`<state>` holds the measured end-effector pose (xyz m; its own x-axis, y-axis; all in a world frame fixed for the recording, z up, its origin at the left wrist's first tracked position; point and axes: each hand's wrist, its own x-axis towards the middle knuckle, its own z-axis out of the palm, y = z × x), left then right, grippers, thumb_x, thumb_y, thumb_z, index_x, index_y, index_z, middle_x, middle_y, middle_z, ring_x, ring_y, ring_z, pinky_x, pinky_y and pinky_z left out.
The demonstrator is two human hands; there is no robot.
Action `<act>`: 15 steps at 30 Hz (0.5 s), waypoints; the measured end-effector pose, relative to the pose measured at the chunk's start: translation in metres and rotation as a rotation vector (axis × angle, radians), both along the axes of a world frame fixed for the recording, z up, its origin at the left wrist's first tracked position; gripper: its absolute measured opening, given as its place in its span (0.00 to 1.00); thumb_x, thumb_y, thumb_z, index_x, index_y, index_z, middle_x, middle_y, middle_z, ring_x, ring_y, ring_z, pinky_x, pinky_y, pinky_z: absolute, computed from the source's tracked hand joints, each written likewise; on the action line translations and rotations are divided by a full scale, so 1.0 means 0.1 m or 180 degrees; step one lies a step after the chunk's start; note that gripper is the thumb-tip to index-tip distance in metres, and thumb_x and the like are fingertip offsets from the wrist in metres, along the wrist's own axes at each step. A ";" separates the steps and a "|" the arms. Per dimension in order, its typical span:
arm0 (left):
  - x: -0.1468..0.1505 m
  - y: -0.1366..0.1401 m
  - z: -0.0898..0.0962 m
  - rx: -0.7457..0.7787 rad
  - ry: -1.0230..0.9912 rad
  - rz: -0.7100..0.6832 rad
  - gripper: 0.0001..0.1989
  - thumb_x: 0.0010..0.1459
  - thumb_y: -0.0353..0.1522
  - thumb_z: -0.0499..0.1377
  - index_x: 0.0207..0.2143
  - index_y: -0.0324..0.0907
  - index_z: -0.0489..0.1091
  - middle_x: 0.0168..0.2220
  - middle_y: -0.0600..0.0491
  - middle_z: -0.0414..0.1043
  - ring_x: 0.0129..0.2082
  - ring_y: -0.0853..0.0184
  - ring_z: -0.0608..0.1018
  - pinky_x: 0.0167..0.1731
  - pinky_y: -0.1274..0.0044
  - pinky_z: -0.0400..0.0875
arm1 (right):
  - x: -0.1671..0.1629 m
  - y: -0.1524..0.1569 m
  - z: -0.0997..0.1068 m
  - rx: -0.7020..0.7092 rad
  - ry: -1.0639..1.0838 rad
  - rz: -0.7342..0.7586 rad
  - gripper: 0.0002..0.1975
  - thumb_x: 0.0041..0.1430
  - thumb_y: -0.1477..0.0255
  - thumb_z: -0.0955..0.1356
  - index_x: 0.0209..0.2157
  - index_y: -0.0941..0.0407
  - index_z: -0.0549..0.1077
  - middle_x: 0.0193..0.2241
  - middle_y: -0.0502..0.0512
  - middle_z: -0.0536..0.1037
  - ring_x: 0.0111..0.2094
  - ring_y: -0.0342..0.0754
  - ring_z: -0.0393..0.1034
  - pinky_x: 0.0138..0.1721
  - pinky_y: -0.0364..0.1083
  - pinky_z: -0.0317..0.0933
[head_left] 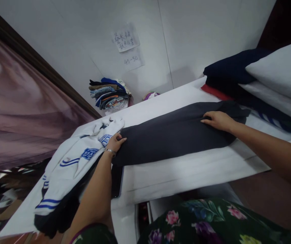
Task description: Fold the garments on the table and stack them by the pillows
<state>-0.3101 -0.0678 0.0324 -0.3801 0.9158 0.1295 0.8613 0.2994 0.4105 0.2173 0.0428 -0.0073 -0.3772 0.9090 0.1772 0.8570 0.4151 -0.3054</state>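
A dark grey garment [165, 135], folded into a long strip, lies across the white table; its exact kind does not show. At its left end my left hand [115, 142] has thumb and fingers closed on the edge of the cloth. Towards the right end my right hand [218, 121] pinches the upper layer of the same garment. Beside my left hand lies a white jacket [71, 159] with blue stripes and blue lettering, with black clothing under it. A dark flat device like a phone or tablet [117, 183] sticks out below the garment's left end.
Folded clothes [247, 67] in navy, white and red are piled at the right. Against the wall stands a stack of folded clothes [111, 93]. Handwritten papers [126, 37] hang on the wall. A pink curtain [28, 101] borders the left side. The table's front edge [198, 184] is close to my body.
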 end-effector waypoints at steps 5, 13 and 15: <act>-0.09 0.00 0.13 0.0577 -0.0445 0.0383 0.13 0.45 0.41 0.61 0.30 0.44 0.67 0.25 0.58 0.68 0.29 0.67 0.71 0.30 0.79 0.64 | 0.03 -0.12 0.11 0.0291 0.0635 0.0008 0.20 0.60 0.54 0.60 0.42 0.50 0.75 0.42 0.53 0.78 0.44 0.54 0.70 0.45 0.51 0.63; 0.02 0.28 -0.31 -0.0025 0.0138 0.0645 0.10 0.51 0.38 0.61 0.33 0.41 0.71 0.35 0.51 0.74 0.38 0.63 0.74 0.40 0.76 0.66 | -0.05 0.18 -0.17 0.0311 -0.0070 0.0011 0.24 0.60 0.53 0.59 0.45 0.54 0.74 0.44 0.57 0.77 0.44 0.57 0.70 0.42 0.52 0.63; 0.07 0.30 -0.44 -0.0266 0.0182 0.0725 0.12 0.53 0.40 0.59 0.35 0.41 0.71 0.36 0.50 0.75 0.39 0.62 0.75 0.39 0.75 0.66 | -0.06 0.25 -0.27 0.0240 -0.0210 0.0034 0.25 0.60 0.52 0.59 0.46 0.53 0.74 0.44 0.57 0.77 0.43 0.56 0.71 0.40 0.51 0.63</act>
